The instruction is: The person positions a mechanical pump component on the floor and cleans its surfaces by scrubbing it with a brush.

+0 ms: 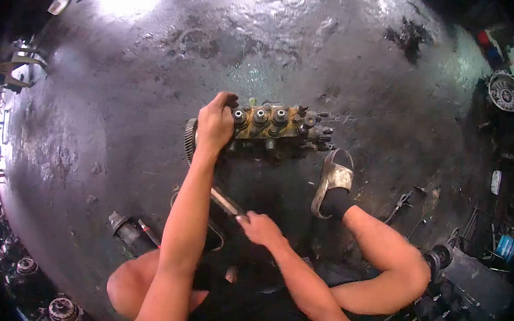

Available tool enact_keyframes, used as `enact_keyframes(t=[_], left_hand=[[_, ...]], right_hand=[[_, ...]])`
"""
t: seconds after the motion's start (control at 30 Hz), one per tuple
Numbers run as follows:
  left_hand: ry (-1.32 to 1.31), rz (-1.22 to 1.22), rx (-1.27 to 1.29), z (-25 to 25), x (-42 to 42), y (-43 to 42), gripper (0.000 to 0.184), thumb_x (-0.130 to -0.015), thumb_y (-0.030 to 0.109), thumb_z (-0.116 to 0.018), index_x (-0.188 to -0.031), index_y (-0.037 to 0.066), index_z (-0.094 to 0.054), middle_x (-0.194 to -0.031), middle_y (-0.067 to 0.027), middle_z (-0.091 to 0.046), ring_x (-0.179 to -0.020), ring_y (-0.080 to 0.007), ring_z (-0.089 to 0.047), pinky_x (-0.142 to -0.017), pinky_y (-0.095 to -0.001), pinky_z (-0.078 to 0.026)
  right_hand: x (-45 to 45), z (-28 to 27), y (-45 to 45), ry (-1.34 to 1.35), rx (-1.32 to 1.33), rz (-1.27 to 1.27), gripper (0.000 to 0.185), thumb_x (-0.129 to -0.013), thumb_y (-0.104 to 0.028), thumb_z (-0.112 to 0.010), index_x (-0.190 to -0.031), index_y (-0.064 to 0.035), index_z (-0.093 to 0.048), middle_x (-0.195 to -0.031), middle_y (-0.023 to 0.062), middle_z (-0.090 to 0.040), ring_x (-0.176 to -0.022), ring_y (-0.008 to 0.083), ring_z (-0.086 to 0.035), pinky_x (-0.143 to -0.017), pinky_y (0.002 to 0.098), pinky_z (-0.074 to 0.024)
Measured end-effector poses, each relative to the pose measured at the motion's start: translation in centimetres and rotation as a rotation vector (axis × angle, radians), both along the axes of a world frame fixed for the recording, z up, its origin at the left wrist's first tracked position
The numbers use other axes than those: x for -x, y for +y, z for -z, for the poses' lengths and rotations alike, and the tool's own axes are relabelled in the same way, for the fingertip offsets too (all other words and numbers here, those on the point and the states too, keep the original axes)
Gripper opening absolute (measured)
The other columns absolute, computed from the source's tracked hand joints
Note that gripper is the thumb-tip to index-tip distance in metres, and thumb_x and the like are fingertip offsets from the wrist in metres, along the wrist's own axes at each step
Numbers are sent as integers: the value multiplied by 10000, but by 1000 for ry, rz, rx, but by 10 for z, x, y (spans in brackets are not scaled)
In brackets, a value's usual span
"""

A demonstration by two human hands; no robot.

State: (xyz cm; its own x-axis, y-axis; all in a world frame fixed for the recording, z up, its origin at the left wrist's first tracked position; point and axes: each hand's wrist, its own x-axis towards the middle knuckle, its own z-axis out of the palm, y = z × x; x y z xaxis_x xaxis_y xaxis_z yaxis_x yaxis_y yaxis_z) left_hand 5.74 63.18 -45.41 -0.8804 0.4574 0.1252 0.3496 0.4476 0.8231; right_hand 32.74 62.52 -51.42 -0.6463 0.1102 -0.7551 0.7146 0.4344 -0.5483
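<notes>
A greasy metal pump-like part (266,122) with a row of round fittings lies on the dark floor in the middle. At its left end is a toothed gear wheel (190,140). My left hand (216,124) rests on the part's left end beside the gear, its fingers bent over the edge and partly hidden. Nearer to me, my right hand (259,227) is closed around the lower end of a long handle (225,201). The handle's far end is hidden behind my left forearm.
My sandalled foot (335,182) is right of the part. A cylindrical part (128,230) lies at lower left, near my knee. A round metal housing (506,91) stands at upper right. Cables (400,203) and a blue object (506,246) lie on the right.
</notes>
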Motion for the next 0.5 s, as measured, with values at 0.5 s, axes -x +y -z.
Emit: enact_keyframes(t=[0.5], left_hand=[[248,-218,-124,13,-65,-58,307,-806,-27,-477,-1053,43,-645,-922,-181,-716,-893,-370,-691,-774,-428,-540]], right_hand=[[-144,-236,116,275,-339,359,373,-981,-205,-519,-1274,15,-585,-1149,234,-654,-1076,365,-631,-948,398,-461]])
